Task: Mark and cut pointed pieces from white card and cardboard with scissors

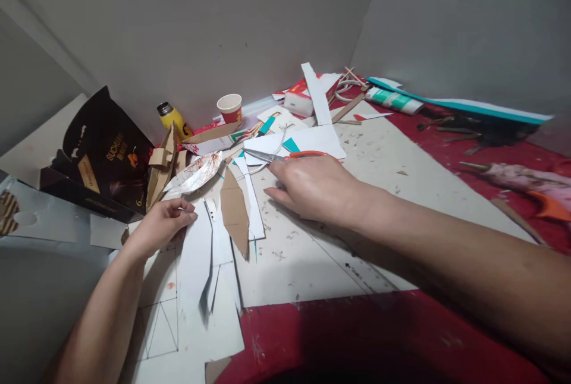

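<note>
My right hand [312,188] reaches across the table and grips orange-handled scissors [307,154] near the pivot; their blades point left over white paper scraps. On the left, my left hand [167,223] has its fingers curled together at the edge of folded white paper [194,259]. Whether anything is pinched there is hidden. Just above it lies a silvery leaf-shaped piece [196,173] with reddish marks. Between the hands is a pointed brown cardboard piece [235,211], partly over a white strip [254,205].
A black printed box [107,158] stands at left, near a yellow bottle [176,122] and a paper cup [229,109]. A tissue pack [300,98] and a green-white tube [393,100] lie behind. A clear ruler [357,271] and a glue gun [526,185] are at right.
</note>
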{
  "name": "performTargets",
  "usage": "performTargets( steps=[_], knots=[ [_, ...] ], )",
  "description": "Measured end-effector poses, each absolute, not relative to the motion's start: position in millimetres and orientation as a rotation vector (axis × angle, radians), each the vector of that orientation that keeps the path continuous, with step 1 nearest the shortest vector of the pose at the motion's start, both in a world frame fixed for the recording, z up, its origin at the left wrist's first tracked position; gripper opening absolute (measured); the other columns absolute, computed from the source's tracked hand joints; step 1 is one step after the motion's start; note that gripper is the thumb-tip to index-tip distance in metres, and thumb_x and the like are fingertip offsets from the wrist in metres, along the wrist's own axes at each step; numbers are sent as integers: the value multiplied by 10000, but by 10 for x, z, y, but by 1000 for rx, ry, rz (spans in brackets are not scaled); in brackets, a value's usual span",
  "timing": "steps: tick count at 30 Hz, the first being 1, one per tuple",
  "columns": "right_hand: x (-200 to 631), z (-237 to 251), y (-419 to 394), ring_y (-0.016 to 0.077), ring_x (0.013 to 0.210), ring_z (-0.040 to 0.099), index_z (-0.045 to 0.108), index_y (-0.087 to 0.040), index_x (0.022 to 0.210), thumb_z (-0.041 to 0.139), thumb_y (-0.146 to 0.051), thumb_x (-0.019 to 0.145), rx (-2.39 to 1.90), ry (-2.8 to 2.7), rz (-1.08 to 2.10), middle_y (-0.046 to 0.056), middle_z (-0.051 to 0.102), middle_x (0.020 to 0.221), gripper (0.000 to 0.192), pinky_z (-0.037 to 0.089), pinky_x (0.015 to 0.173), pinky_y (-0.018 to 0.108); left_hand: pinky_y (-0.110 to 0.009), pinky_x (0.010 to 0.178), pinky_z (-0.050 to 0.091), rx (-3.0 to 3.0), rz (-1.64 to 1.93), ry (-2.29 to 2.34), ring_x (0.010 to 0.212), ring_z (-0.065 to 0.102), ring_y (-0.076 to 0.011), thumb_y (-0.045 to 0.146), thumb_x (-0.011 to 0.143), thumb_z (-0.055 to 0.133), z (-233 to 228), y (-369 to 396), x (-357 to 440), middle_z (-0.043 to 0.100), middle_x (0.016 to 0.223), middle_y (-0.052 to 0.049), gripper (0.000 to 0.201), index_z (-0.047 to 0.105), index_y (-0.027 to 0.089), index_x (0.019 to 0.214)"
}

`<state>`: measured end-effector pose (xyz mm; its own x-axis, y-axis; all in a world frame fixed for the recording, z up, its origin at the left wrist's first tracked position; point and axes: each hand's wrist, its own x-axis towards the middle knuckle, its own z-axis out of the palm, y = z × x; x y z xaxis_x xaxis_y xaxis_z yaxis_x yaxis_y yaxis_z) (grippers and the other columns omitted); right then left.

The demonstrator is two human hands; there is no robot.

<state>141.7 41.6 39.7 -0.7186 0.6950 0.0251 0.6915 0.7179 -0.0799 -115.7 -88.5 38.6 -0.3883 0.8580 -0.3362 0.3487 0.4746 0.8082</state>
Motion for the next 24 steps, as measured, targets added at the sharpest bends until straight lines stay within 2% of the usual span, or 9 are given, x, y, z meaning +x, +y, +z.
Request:
performTargets(
  steps=[4,7,10,12,15,17,21,24],
  knots=[
    [1485,465,544,287,769,664,666,-162,989,499,-395,942,-1256,-2833,90,146,730,844,290,385,581,329,-180,431,383,1078,997,1921,486,451,-87,391,646,820,642,-920,-1100,537,591,38,274,663,182,727],
    [1562,482,685,292,751,661,696,-152,885,543,-335,896,-1337,-2850,60,162,728,821,239,391,572,335,-186,452,430,1132,1102,1865,520,458,-95,384,679,812,755,-916,-997,524,608,45,268,634,191,735],
    [1613,444,787,293,732,656,706,-160,802,613,-275,819,-1399,-2878,71,158,727,791,149,403,558,337,-181,447,425,1157,1197,1800,493,431,-90,397,729,784,760,-866,-857,481,556,70,257,620,206,784],
    [1627,401,828,285,728,654,707,-171,799,633,-234,789,-1409,-2885,96,150,728,798,97,417,561,336,-175,450,413,1142,1237,1770,490,451,-88,393,739,781,744,-825,-796,511,558,72,270,635,211,874],
    [1637,353,873,276,708,654,703,-183,805,649,-173,754,-1410,-2863,162,141,722,789,75,430,560,337,-177,454,410,1079,1271,1739,514,523,-96,355,678,831,748,-798,-829,612,651,48,395,647,213,997],
    [1640,356,891,288,697,656,697,-177,792,671,-157,733,-1404,-2825,220,140,713,766,68,436,562,347,-173,437,393,1031,1310,1738,505,531,-93,323,623,862,775,-819,-918,624,675,45,452,652,206,1005],
    [1577,444,778,309,773,663,682,-153,829,641,-237,824,-1298,-2674,357,145,705,802,93,462,632,383,-153,421,360,986,1415,1748,496,504,-72,288,594,874,822,-899,-1004,618,703,46,463,652,193,989],
    [1445,490,504,199,805,670,666,-188,931,544,-362,935,-1061,-2582,619,60,721,859,213,501,696,306,-158,465,397,1038,1453,1716,579,543,-85,287,625,855,785,-905,-838,640,798,29,418,645,208,978]
  ],
)
